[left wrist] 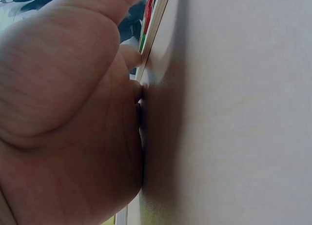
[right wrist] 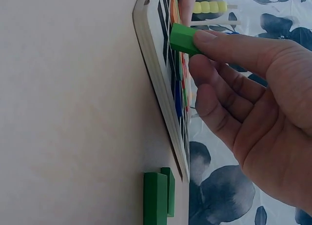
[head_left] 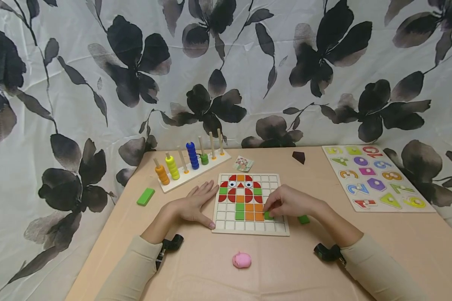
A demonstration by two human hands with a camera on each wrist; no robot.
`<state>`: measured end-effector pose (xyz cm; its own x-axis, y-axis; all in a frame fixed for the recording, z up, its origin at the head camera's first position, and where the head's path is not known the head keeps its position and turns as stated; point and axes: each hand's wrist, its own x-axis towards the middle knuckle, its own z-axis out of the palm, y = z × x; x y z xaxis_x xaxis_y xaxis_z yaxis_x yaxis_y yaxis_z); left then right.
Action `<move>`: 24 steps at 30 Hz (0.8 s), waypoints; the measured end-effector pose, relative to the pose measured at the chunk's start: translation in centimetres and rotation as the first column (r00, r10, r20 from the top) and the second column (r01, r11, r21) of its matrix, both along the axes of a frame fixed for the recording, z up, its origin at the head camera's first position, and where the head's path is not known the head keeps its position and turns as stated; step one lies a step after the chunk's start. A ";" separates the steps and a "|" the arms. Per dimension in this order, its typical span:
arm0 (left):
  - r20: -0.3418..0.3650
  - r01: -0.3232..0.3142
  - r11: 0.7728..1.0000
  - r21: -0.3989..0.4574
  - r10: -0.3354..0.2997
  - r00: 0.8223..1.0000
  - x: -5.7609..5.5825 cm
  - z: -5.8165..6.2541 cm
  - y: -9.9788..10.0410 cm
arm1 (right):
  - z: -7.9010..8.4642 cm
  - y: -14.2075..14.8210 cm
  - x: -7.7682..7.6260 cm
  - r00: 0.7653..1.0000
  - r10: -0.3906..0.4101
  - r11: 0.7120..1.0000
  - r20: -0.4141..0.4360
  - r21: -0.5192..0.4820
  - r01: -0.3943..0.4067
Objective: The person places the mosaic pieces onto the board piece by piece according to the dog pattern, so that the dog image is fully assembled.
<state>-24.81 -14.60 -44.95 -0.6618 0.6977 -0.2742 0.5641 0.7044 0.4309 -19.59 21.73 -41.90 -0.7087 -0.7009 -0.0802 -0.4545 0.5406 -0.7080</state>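
A white gridded mosaic board [head_left: 226,225] lies mid-table, with red, orange, green and eyed tiles forming a figure in its cells. Over its lower right part, my right hand [head_left: 291,200] pinches a small green block [right wrist: 181,37] between thumb and fingers, close above the cells beside the orange tiles. My left hand [head_left: 193,205] lies spread on the table, its thumb and fingertips at the board's left edge. In the left wrist view, the palm [left wrist: 63,112] fills much of the picture. Just right of the board, more green blocks [right wrist: 155,200] lie near my right wrist.
Behind the left hand stands a peg stacker [head_left: 190,173] with coloured rings. A green block [head_left: 145,197] lies at left, a pink toy [head_left: 242,260] in front. A picture card [head_left: 243,163], a dark piece [head_left: 299,157] and a number puzzle board [head_left: 380,179] lie toward the back.
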 end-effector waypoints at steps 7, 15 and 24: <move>-0.003 0.005 1.000 0.004 -0.005 1.000 0.1 0.1 0.0 | -0.2 -0.1 0.0 1.000 0.005 1.000 -0.001 0.012 -0.005; 0.000 0.001 1.000 0.006 -0.001 1.000 0.1 0.1 -0.1 | -0.7 -0.4 -0.1 0.993 -0.005 0.998 -0.118 0.065 0.013; -0.003 0.006 1.000 0.005 -0.006 1.000 0.0 0.0 -0.1 | -0.4 -1.2 0.5 0.981 0.006 0.985 -0.192 0.169 0.027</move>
